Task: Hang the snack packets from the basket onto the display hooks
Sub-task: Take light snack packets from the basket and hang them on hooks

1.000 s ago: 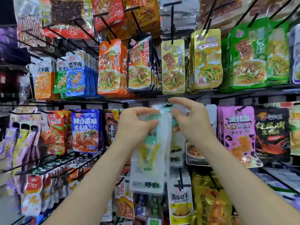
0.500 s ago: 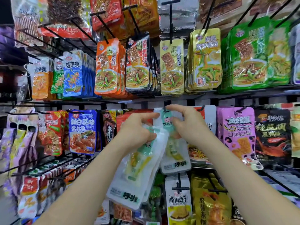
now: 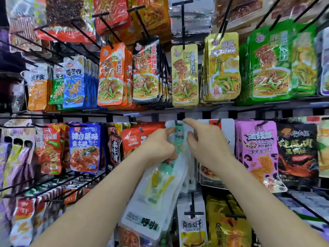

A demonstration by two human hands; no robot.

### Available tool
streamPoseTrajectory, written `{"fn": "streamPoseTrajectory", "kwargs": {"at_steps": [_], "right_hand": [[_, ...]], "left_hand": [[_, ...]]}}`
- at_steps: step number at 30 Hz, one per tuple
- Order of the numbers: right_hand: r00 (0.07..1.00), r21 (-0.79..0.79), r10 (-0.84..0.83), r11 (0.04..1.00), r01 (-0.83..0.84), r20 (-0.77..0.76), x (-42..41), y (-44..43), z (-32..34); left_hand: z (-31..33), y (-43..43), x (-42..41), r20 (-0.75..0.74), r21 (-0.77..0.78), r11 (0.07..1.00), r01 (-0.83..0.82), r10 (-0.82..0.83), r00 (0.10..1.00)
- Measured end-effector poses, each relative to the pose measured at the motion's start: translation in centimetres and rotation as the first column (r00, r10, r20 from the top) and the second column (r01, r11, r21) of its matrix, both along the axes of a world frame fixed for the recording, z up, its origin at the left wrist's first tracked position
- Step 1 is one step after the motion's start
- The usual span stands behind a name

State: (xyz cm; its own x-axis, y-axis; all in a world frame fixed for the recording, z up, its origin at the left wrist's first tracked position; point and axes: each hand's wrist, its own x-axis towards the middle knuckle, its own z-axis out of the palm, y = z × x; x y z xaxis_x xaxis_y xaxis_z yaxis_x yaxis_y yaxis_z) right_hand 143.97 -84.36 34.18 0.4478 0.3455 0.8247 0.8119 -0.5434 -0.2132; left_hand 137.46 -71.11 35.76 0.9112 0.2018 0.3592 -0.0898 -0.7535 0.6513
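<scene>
My left hand (image 3: 158, 145) grips a bunch of white and mint-green snack packets (image 3: 154, 191) by their tops; they hang tilted down to the left. A like packet (image 3: 179, 135) hangs on a display hook (image 3: 176, 122) in the middle row. My right hand (image 3: 204, 143) pinches the upper right edge of that hung packet, forefinger stretched toward the hook. The basket is out of view.
Rows of black hooks carry many packets: orange (image 3: 112, 75), black (image 3: 147, 72), yellow (image 3: 185, 75) and green (image 3: 270, 61) above, blue (image 3: 84, 148), pink (image 3: 258, 148) and black (image 3: 297, 154) beside my hands. A white packet (image 3: 192, 223) hangs below. Bare hook rods (image 3: 53, 184) jut out at lower left.
One packet went from my hands onto the middle-row hook. My left hand has drawn the remaining bunch down and left, now tilted. Both hands rose slightly toward the hook.
</scene>
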Motion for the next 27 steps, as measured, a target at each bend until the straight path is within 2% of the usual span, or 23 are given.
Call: {"fn": "streamPoseTrajectory", "kwargs": {"at_steps": [3, 6, 10, 12, 16, 18, 20, 21, 23, 24, 27], "right_hand": [[0.942, 0.158, 0.244, 0.965, -0.211, -0.230, 0.8, 0.6, 0.1], [0.757, 0.316, 0.446, 0.891, -0.325, -0.478, 2.5, 1.7, -0.3], [0.557, 0.473, 0.591, 0.805, -0.359, -0.584, 3.9, 3.0, -0.5], [0.547, 0.467, 0.590, 0.806, -0.363, -0.593, 4.2, 3.4, -0.5], [0.700, 0.327, 0.439, 0.896, -0.299, -0.563, 4.7, 3.6, -0.6], [0.725, 0.289, 0.403, 0.914, -0.286, -0.558, 4.2, 3.3, -0.7], [0.705, 0.293, 0.427, 0.904, -0.312, -0.566, 2.8, 2.4, -0.6], [0.663, 0.327, 0.471, 0.882, -0.340, -0.582, 1.7, 1.6, -0.5], [0.511, 0.419, 0.602, 0.797, -0.436, -0.614, -0.2, 0.2, -0.8], [0.464, 0.437, 0.649, 0.755, -0.489, -0.603, -1.2, -0.4, -1.0], [0.512, 0.472, 0.669, 0.744, -0.473, -0.539, -2.7, -1.0, -1.9]], "left_hand": [[0.5, -0.3, 0.7, -0.018, 0.061, 0.998, -0.028, 0.030, 0.999], [0.5, -0.4, 1.1, -0.043, 0.094, 0.995, -0.044, 0.049, 0.998], [0.2, -0.1, 1.4, -0.042, 0.101, 0.994, -0.051, 0.055, 0.998], [0.0, 0.0, 1.2, -0.028, 0.094, 0.995, -0.045, 0.048, 0.998], [-0.4, -0.1, -0.2, 0.079, 0.047, 0.999, -0.012, 0.008, 0.997], [-0.6, 0.1, -1.3, 0.189, 0.035, 0.999, -0.010, 0.003, 0.982], [-1.0, 0.5, -2.3, 0.301, -0.067, 0.997, 0.033, -0.011, 0.954], [-1.2, 0.7, -2.7, 0.343, -0.138, 0.989, 0.059, -0.008, 0.939], [-1.6, 1.1, -3.7, 0.409, -0.247, 0.964, 0.099, 0.011, 0.912], [-1.8, 1.1, -4.1, 0.441, -0.280, 0.952, 0.125, 0.011, 0.898], [-2.4, 1.0, -5.2, 0.503, -0.294, 0.943, 0.159, 0.011, 0.864]]}}
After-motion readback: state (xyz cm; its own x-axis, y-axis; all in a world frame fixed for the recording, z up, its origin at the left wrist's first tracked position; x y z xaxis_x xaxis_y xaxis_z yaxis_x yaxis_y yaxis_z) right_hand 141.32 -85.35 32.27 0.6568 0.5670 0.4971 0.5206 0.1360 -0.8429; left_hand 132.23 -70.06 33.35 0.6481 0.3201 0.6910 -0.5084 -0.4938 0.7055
